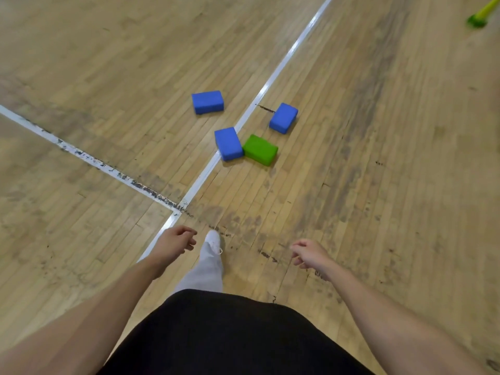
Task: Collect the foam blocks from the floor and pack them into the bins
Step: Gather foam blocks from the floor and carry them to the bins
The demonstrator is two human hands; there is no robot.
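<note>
Foam blocks lie ahead on the wood floor (108, 77), by a white line (281, 63): blue block (207, 101) left of it, a second blue (228, 143) on it touching the green block (260, 149), a third blue (283, 118) right. Likely light, squashy; grip across the short sides. Left hand (174, 243) and right hand (311, 254) hang loosely curled, empty. No bins show.

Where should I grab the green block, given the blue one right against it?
Take the green block across its two long sides, coming from above on its free right end. It lies flat, and its left end touches a blue block, so that end is blocked. Both hands are empty.
</note>
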